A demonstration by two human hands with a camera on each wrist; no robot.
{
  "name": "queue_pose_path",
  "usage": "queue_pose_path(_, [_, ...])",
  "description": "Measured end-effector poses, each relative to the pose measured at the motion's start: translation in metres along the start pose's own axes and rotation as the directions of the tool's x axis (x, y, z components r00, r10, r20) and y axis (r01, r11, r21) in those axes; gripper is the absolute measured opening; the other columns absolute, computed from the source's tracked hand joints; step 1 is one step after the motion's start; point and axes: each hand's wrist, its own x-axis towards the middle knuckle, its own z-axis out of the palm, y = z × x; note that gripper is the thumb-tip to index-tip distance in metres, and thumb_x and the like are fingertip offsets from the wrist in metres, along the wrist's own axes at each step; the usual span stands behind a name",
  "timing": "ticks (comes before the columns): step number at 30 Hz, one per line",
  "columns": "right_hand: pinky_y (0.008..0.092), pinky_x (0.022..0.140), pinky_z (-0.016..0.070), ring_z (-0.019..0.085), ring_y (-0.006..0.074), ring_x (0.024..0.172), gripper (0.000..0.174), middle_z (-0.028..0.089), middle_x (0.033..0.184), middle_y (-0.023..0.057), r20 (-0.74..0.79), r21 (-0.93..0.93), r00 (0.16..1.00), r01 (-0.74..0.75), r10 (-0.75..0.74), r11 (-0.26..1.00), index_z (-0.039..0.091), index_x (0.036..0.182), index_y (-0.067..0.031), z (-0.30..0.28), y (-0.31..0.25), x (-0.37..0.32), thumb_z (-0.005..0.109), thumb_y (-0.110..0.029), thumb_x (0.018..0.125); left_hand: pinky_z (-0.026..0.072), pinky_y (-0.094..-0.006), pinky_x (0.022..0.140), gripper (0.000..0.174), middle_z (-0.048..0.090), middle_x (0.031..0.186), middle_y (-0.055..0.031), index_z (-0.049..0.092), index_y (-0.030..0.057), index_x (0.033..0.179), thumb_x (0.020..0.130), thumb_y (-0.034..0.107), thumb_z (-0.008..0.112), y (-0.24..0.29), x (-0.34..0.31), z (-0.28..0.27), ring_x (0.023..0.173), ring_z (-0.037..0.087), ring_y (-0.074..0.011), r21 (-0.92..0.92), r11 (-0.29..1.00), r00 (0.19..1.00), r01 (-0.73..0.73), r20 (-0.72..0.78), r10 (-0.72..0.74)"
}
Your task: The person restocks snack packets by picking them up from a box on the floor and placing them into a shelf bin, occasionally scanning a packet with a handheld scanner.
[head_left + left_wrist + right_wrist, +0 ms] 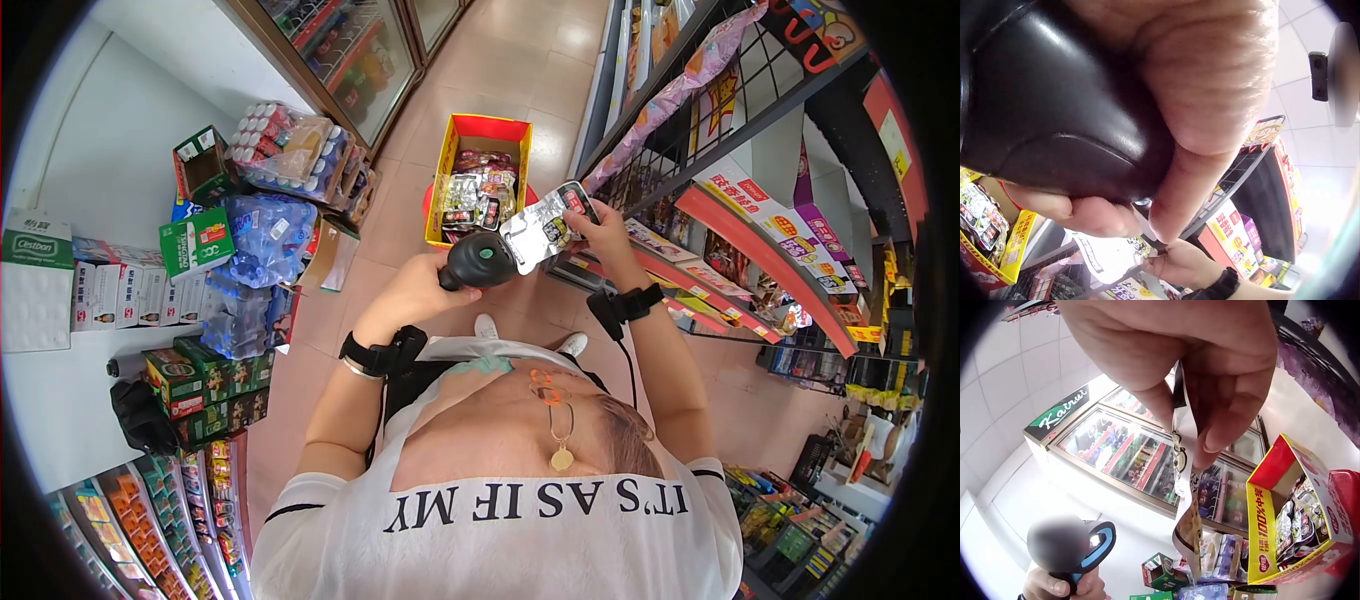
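My left hand (pixel 420 290) grips a black handheld barcode scanner (pixel 482 262) by its handle. Blue trim shows on the scanner (pixel 1099 551) in the right wrist view, where its head is blurred. With thumb and fingers my right hand (pixel 606 240) pinches one edge of a flat silver-and-black snack packet (pixel 538 236). The right wrist view catches this packet (pixel 1186 481) nearly edge-on, hanging below the fingers. In the head view the scanner's head sits right beside the packet's lower left side. Just beyond both hands stands a yellow-and-red carton (pixel 437 165) holding several similar packets.
Under the carton a bit of a red support (pixel 429 200) shows. Shelves of boxed snacks (pixel 760 215) rise close on the right. Shrink-wrapped bottles (pixel 265 240) and drink cartons (pixel 190 385) are stacked at left. Glass-door fridges (pixel 345 60) line the far left; tiled floor (pixel 510 60) runs between.
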Motion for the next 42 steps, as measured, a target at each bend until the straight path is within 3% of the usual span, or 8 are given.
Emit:
queue_pose_path(8, [0.0215,0.05,0.0496,0.059,0.0083,0.057,0.021,0.065,0.077,0.0023,-0.001,0.004,1.0,-0.005,0.005,1.0,0.061,0.095,-0.0047,0.006,-0.002,-0.004,0.065,-0.022,0.085,0.0483,-0.0319,0.075,0.037,0.068,0.085,-0.0126,0.065,0.0014,0.099,0.069,0.021,0.077,-0.013,0.003,0.005,0.078,0.064,-0.021,-0.023,0.999,1.0,-0.03,-0.009,0.03])
queue_pose_path(14, [0.0228,0.046,0.0497,0.06,0.0104,0.056,0.022,0.064,0.082,0.0056,-0.087,0.043,0.996,-0.027,0.031,0.999,0.059,0.101,-0.0024,0.005,0.029,0.005,0.06,-0.019,0.086,0.0469,-0.0282,0.069,0.028,0.064,0.075,-0.0045,0.066,0.0014,0.09,0.071,0.02,0.076,-0.028,-0.004,-0.003,0.071,0.057,-0.0116,-0.182,0.983,0.992,-0.005,-0.124,-0.017])
queue_pose_path(20, [0.0299,0.05,0.0536,0.066,0.0208,0.071,0.027,0.065,0.092,0.01,-0.044,0.158,0.941,-0.325,0.335,0.932,0.051,0.114,-0.0035,0.016,0.064,0.033,0.045,-0.009,0.088,0.0454,-0.0296,0.066,0.03,0.063,0.076,-0.0047,0.064,0.0006,0.091,0.073,0.023,0.075,-0.053,-0.034,-0.018,0.07,0.055,-0.0121,-0.089,0.983,0.949,0.16,-0.261,-0.178])
queue_pose_path(37, [0.0431,0.069,0.0542,0.061,0.0276,0.085,0.027,0.06,0.1,0.0109,0.038,0.286,0.85,-0.512,0.525,0.81,0.052,0.112,-0.0089,0.115,0.246,0.164,0.048,-0.004,0.086,0.0399,-0.0236,0.051,0.017,0.057,0.063,-0.0002,0.064,0.0003,0.08,0.077,0.015,0.071,-0.114,-0.152,0.015,0.055,0.052,-0.0076,-0.472,0.811,0.676,0.345,-0.475,-0.564])
queue_pose_path(39, [0.0422,0.07,0.0533,0.063,0.0305,0.08,0.021,0.062,0.092,0.0123,-0.156,-0.208,0.961,-0.259,0.229,0.943,0.056,0.104,-0.0046,0.11,0.299,0.187,0.05,-0.004,0.084,0.0397,-0.024,0.05,0.017,0.057,0.062,-0.0004,0.065,0.0001,0.081,0.077,0.015,0.071,-0.116,-0.148,0.015,0.054,0.052,-0.0078,-0.466,0.805,0.678,0.367,-0.459,-0.574])
queue_pose_path(40, [0.0408,0.072,0.052,0.064,0.0322,0.077,0.019,0.064,0.089,0.0162,-0.125,-0.192,0.969,-0.232,0.211,0.954,0.058,0.1,-0.0009,0.103,0.293,0.183,0.052,-0.005,0.083,0.0395,-0.0242,0.05,0.017,0.057,0.062,-0.0006,0.065,0.0002,0.082,0.077,0.016,0.071,-0.115,-0.143,0.014,0.054,0.052,-0.0079,-0.452,0.819,0.701,0.353,-0.452,-0.552])
queue_pose_path(41, [0.039,0.073,0.0505,0.064,0.0307,0.081,0.025,0.064,0.093,0.0205,-0.24,-0.464,0.951,-0.29,0.197,0.837,0.058,0.103,0.0014,0.102,0.214,0.144,0.056,-0.005,0.08,0.0392,-0.0245,0.049,0.018,0.057,0.062,-0.0007,0.065,0.0003,0.082,0.077,0.016,0.071,-0.113,-0.135,0.013,0.054,0.052,-0.008,-0.436,0.835,0.727,0.336,-0.443,-0.524])
queue_pose_path(42, [0.0377,0.074,0.0497,0.064,0.0292,0.083,0.028,0.064,0.095,0.0215,-0.218,-0.434,0.957,-0.269,0.19,0.86,0.058,0.104,0.0024,0.096,0.186,0.126,0.058,-0.004,0.077,0.0392,-0.0245,0.049,0.018,0.057,0.062,-0.0007,0.065,0.0003,0.082,0.077,0.016,0.071,-0.109,-0.126,0.011,0.054,0.052,-0.008,-0.424,0.846,0.747,0.325,-0.434,-0.504])
